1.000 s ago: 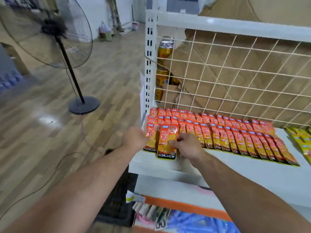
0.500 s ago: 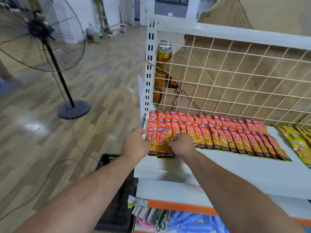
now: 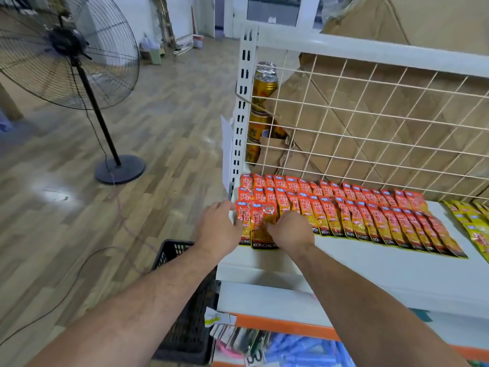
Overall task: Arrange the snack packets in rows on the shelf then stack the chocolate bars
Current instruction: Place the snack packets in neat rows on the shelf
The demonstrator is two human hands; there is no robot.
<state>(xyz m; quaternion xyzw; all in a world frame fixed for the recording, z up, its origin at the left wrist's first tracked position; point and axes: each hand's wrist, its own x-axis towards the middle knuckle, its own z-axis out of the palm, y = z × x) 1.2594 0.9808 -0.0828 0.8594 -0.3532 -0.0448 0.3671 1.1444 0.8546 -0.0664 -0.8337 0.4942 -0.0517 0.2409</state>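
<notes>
Orange-red snack packets (image 3: 352, 213) lie in overlapping rows along the white shelf (image 3: 383, 271), from its left post to past the middle. At the left end of the front row lies a packet marked KONCHEW (image 3: 263, 226). My right hand (image 3: 289, 230) holds this packet's right edge with curled fingers. My left hand (image 3: 221, 226) rests with straight fingers against the left end of the front row, at the shelf's corner. Yellow snack packets (image 3: 473, 223) lie at the shelf's far right. No chocolate bars are in view.
A wire grid (image 3: 370, 123) backs the shelf, with cardboard and gold cans (image 3: 264, 88) behind it. A black crate (image 3: 185, 308) stands on the floor below my left arm. A standing fan (image 3: 66, 54) with a trailing cable is at the left. A lower shelf (image 3: 277, 345) holds mixed goods.
The KONCHEW packet has been slid back into the front row's left end. Both hands moved up and closed in on either side of it.
</notes>
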